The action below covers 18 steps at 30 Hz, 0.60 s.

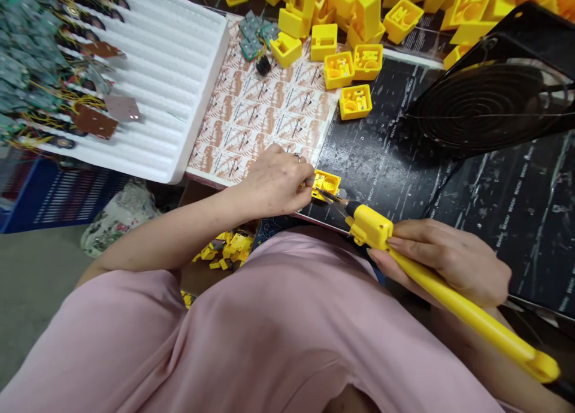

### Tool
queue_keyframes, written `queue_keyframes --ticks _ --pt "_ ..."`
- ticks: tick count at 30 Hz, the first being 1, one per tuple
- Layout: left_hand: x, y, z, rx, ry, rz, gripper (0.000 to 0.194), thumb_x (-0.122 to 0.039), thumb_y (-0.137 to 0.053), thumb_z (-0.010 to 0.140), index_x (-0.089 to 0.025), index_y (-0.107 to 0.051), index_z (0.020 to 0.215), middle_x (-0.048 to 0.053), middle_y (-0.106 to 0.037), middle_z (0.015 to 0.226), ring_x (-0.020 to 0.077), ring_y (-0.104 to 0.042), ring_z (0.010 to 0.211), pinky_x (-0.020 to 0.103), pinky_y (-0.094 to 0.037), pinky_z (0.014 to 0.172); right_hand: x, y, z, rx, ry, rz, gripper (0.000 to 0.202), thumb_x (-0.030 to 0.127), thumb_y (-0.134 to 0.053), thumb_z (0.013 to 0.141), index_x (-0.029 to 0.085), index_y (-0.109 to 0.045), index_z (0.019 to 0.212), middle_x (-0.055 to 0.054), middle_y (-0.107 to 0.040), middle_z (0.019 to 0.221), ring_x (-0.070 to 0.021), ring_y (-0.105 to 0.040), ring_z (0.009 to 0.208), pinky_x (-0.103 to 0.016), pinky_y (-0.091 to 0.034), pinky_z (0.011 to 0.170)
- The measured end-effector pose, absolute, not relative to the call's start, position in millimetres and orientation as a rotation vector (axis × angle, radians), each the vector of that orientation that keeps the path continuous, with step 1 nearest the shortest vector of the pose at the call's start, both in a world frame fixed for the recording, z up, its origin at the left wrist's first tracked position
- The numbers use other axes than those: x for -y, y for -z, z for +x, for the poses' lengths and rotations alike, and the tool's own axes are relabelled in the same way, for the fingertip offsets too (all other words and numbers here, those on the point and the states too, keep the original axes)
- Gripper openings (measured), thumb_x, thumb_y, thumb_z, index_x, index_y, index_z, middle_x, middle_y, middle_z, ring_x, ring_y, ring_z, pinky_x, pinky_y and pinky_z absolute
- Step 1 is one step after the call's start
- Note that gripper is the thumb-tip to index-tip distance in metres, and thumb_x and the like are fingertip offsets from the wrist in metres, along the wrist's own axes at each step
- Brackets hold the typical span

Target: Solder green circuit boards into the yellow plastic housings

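Observation:
A small open yellow plastic case (331, 180) lies at the near edge of the bench. My left hand (281, 182), a ring on one finger, is closed at the case's left side with fingertips pinched on it; a thin wire seems to show by the fingertips. My right hand (449, 260) is wrapped round the long yellow handle of a soldering iron (371, 226). The iron points left, and its metal tip reaches the case's near side. Whether the tip touches a part inside cannot be made out.
Several open yellow cases (356, 101) stand beyond my hands, before a heap of more. A black fan (485, 101) stands at right. A white ribbed foam tray (179, 59) holds wired circuit boards (96, 121) at left. Small green boards (254, 35) lie at the back.

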<state>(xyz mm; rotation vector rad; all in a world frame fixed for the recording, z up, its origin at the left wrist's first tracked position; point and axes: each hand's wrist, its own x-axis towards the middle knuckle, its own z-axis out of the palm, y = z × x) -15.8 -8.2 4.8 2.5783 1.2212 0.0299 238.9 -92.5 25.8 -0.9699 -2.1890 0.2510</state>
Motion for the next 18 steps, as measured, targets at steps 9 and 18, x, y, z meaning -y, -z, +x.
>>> queue_keyframes --ticks 9,18 --pt "4.8 -9.1 -9.0 -1.223 0.12 2.652 0.026 -0.029 -0.05 0.081 -0.017 -0.073 0.079 0.005 -0.07 0.068 0.0211 -0.064 0.067 0.037 -0.039 0.072 104.7 -19.9 263.4 2.21 -0.302 -1.048 0.024 0.043 -0.06 0.099 0.025 -0.064 0.085 -0.002 -0.071 0.077 -0.013 -0.069 0.07 -0.024 -0.056 0.057" --pt "3.6 -8.8 -11.2 -1.215 0.08 2.632 0.024 -0.029 -0.051 0.08 -0.019 -0.072 0.08 0.005 -0.069 0.066 0.0221 -0.065 0.067 0.036 -0.04 0.069 107.1 -13.5 259.3 2.009 -0.301 -1.124 0.021 0.044 -0.06 0.098 0.029 -0.064 0.084 -0.002 -0.067 0.068 -0.0168 -0.065 0.06 -0.03 -0.051 0.046"
